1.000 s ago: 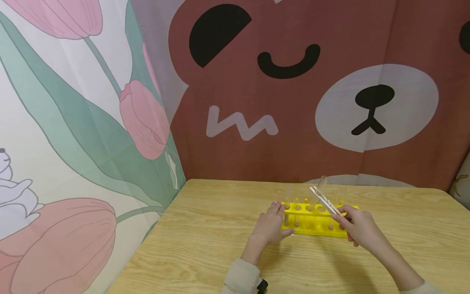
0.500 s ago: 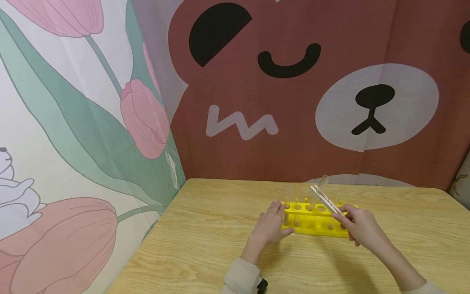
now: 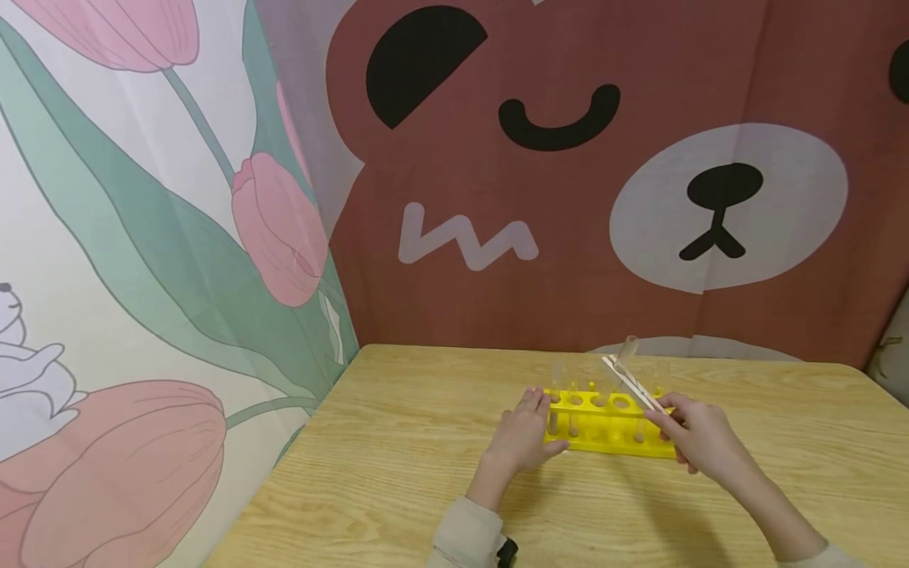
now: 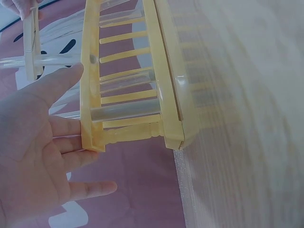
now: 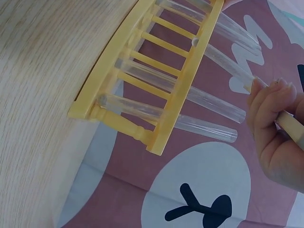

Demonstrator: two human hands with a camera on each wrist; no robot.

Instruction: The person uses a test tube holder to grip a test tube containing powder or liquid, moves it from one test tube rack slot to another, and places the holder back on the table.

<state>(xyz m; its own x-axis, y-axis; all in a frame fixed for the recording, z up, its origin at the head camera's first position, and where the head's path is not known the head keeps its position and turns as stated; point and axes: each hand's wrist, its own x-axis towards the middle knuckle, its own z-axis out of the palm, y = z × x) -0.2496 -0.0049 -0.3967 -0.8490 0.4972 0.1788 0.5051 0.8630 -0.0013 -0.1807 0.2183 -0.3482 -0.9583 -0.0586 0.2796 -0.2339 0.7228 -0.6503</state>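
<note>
My left hand (image 3: 521,438) rests against the left end of a yellow test tube rack (image 3: 618,450), its fingers fairly straight. In the left wrist view the fingertips touch the rack's top bar (image 4: 89,104). My right hand (image 3: 706,442) grips a wooden test tube clamp (image 3: 628,384) above the rack's right part. A clear test tube (image 3: 629,347) is held in the clamp, tilted in the head view. Its rounded bottom sits at a hole in the top bar, as the right wrist view shows the held tube (image 5: 228,64). My right hand's fingers are curled round the clamp (image 5: 292,127).
Several other clear test tubes stand in the rack, among them a tube (image 5: 213,104) and an end tube (image 5: 204,128). The rack stands on a wood-grain table (image 3: 369,442). Behind hangs a bear-print cloth (image 3: 568,308), with a tulip-print cloth (image 3: 156,260) at the left.
The right hand, clamp and tilted tube have shifted slightly up and to the right. My left hand and the rack look unmoved.
</note>
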